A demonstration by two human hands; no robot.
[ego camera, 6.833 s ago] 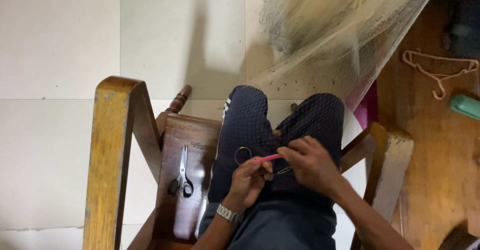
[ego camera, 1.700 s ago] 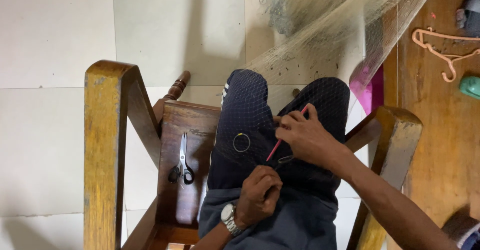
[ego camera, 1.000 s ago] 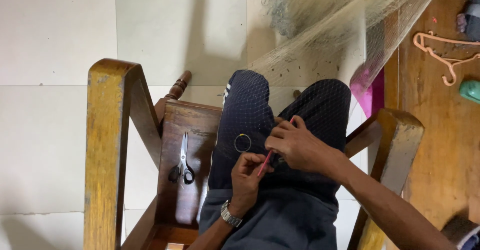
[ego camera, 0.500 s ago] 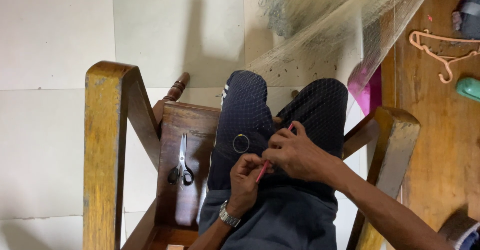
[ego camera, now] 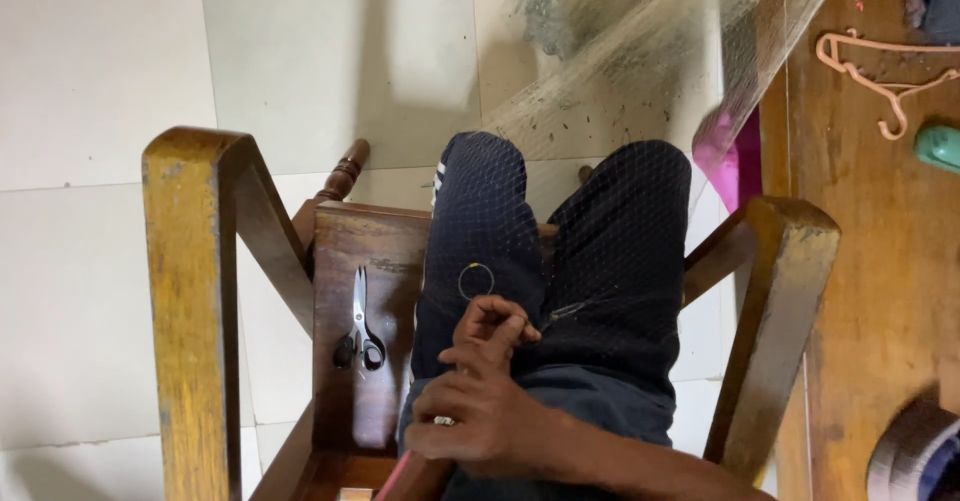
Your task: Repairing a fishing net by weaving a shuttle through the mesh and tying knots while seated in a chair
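I sit in a wooden chair (ego camera: 190,291) with a fine fishing net (ego camera: 600,91) draped over my dark trousers. My right hand (ego camera: 470,423), a ring on one finger, is closed in a fist on a pink netting needle (ego camera: 394,477) whose end pokes out below the fist. My left hand (ego camera: 492,323) is mostly hidden under the right one. Its fingertips pinch the net on my thigh, just below a small metal ring (ego camera: 476,281) lying on the mesh. Scissors (ego camera: 358,323) lie on the chair seat to the left of my leg.
A wooden table (ego camera: 880,261) stands at the right with a pale clothes hanger (ego camera: 880,71), a green object (ego camera: 940,146) and a roll of tape (ego camera: 920,456). A pink item (ego camera: 725,146) sits under the net. Pale floor tiles (ego camera: 100,91) lie ahead and left.
My right hand has drawn the pink needle down towards my body and now covers the left hand. The view has tilted slightly.
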